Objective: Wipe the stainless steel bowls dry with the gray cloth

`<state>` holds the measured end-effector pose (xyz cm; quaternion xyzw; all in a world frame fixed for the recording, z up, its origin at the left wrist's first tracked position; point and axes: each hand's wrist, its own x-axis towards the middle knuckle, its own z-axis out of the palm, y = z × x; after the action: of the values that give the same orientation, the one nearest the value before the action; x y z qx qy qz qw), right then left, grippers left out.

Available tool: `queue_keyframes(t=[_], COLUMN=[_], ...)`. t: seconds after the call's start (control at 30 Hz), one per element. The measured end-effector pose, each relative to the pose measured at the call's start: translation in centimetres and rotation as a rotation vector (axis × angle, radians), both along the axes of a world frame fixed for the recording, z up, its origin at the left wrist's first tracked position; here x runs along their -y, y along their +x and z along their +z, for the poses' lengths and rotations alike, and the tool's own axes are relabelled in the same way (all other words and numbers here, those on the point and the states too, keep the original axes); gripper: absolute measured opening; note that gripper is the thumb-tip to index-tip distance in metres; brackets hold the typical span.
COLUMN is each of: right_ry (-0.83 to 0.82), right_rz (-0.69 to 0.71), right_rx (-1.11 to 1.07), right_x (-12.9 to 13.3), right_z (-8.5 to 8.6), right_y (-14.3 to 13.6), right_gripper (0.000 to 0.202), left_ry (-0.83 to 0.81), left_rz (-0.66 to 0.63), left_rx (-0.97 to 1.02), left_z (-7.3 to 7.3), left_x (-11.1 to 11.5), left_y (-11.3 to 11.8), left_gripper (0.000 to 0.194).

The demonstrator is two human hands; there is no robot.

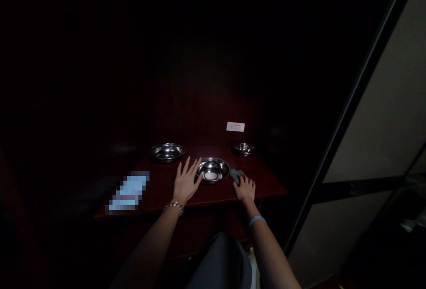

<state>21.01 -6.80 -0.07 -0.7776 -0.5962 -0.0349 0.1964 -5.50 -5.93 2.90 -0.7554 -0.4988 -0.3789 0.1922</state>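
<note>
**Hands flank the middle steel bowl**

Gripping a small grey object point(235, 176), our right hand point(245, 189) curls its fingers over it at the near right of the dark red table point(159, 191); what the object is, we cannot tell in this dim light. Our left hand point(185, 184) lies flat with fingers spread, holding nothing, its fingertips touching the left rim of the middle bowl point(213, 170).

From the head view we count three steel bowls: the middle one between our hands, a wider bowl point(167, 152) further back on the left, and a small bowl point(244, 149) further back on the right. The middle bowl sits just left of the grey object and our right hand. One blurred pale blue patch point(128, 191) lies at the table's near left, well apart from our left hand. One white wall socket point(235, 126) shows behind the table.
</note>
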Motion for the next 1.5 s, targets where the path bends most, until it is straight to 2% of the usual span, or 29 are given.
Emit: queue_keyframes(t=[1.27, 1.5], right_ry=[0.008, 0.030], right_rz=[0.006, 0.006], right_rx=[-0.026, -0.032], right_x=[0.11, -0.25], right_z=[0.17, -0.33], right_y=[-0.04, 0.02], right_gripper=[0.053, 0.053], left_ry=[-0.008, 0.008], left_rz=[-0.035, -0.030], left_rx=[-0.002, 0.004], left_z=[0.14, 0.31], left_x=[0.04, 0.21], left_y=[0.07, 0.16], left_gripper=[0.060, 0.060])
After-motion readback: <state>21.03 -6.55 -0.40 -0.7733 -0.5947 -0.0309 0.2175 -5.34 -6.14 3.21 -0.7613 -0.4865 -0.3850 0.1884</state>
